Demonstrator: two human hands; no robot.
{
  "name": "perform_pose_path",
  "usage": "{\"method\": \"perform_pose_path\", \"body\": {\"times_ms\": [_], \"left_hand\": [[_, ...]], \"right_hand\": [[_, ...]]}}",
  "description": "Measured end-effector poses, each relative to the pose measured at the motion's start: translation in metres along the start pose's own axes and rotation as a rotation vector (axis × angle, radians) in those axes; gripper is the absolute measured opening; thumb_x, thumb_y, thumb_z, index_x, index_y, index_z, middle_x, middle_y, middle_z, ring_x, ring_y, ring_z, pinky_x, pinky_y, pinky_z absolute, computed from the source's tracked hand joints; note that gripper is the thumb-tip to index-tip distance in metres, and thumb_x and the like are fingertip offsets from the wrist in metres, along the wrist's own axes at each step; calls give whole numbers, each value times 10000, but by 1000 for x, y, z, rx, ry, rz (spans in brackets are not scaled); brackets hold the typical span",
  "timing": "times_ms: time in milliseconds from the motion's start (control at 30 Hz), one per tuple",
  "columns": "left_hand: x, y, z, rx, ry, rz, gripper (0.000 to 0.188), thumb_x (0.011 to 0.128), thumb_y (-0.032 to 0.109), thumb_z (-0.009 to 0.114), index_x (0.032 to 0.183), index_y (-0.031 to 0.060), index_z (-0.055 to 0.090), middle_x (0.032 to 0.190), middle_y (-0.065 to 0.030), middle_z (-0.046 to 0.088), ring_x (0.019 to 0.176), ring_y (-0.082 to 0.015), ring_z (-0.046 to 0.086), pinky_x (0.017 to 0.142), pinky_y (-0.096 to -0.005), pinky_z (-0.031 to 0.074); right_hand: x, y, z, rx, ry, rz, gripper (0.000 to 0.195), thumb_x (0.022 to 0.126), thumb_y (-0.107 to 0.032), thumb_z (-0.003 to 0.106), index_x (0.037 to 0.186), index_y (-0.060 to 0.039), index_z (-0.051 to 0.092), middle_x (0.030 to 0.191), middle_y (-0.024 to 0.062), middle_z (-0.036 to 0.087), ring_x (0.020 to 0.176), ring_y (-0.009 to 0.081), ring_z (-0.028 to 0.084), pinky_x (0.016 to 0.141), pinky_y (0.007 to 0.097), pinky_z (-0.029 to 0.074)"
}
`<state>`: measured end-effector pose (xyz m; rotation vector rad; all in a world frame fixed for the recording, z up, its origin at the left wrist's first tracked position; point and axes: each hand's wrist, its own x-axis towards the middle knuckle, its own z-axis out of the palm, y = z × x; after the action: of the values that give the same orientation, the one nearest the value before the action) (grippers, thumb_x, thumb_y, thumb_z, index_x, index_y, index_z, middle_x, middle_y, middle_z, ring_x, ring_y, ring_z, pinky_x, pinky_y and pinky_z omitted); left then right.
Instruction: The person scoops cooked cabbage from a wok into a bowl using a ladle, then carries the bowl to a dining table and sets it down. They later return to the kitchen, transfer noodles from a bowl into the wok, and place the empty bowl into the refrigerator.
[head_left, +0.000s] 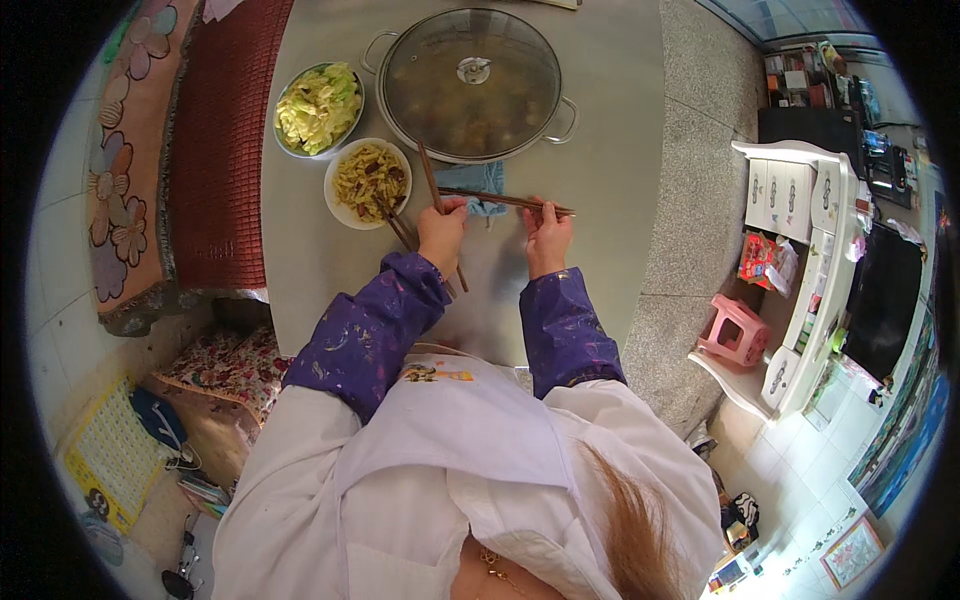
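My left hand (442, 236) is closed on wooden chopsticks (427, 169) that slant over the table below the pot. In my right hand (548, 236) are the ends of more wooden chopsticks (499, 198), lying nearly level, their other ends near my left hand. Another pair of chopsticks (396, 226) rests with its tips in a white bowl (331, 196) of a shredded yellowish dish; its far ends pass by my left wrist. A folded blue cloth (484, 180) lies behind the level chopsticks. Above it stands a wide two-handled pot with a glass lid (472, 105), food showing dimly inside.
A bowl of cut cabbage (319, 109) stands at the table's (600, 247) left. Left of the table is a seat with a red woven cover (221, 165). On the right, a pink plastic stool (735, 330) stands by a white cabinet (780, 195).
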<state>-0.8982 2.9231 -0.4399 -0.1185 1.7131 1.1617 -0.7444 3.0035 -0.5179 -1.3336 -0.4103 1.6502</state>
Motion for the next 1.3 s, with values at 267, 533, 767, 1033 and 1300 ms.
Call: {"method": "perform_pose_path", "body": {"times_ms": [267, 533, 767, 1033, 1300], "left_hand": [[18, -15, 6, 766, -30, 696, 212, 812, 89, 615, 1022, 68, 624, 937, -134, 611, 792, -308, 614, 700, -406, 490], [35, -9, 7, 1306, -158, 848, 113, 861, 168, 562, 953, 104, 574, 925, -121, 553, 858, -342, 588, 706, -468, 478], [31, -12, 5, 1352, -118, 877, 95, 872, 208, 544, 930, 147, 587, 906, -104, 564, 839, -323, 610, 654, -432, 504], [30, -27, 19, 1429, -88, 892, 123, 847, 246, 591, 927, 158, 621, 936, -91, 585, 832, -300, 613, 661, -415, 522], [-61, 4, -6, 955, -354, 1087, 362, 808, 301, 660, 1146, 187, 603, 969, -91, 556, 861, -268, 595, 641, -395, 501]], "right_hand": [[-15, -3, -7, -80, -5, 78, 106, 944, -91, 490, 1029, -30, 481, 1002, 132, 627, 872, 206, 630, 710, 299, 572], [-36, 1, -24, 27, 64, 170, 95, 955, -109, 481, 1019, -39, 481, 1010, 141, 634, 841, 222, 646, 687, 304, 580], [-33, -21, -31, -22, 48, 120, 80, 953, -109, 480, 995, -42, 487, 978, 143, 647, 805, 231, 658, 651, 301, 582], [-1, -75, -131, -106, 172, -169, 120, 896, -63, 526, 981, 15, 557, 849, 111, 641, 653, 201, 626, 574, 274, 538], [-55, -164, -121, -492, -71, -134, 135, 924, -143, 544, 966, -19, 578, 885, 110, 655, 708, 169, 645, 576, 251, 523]]}}
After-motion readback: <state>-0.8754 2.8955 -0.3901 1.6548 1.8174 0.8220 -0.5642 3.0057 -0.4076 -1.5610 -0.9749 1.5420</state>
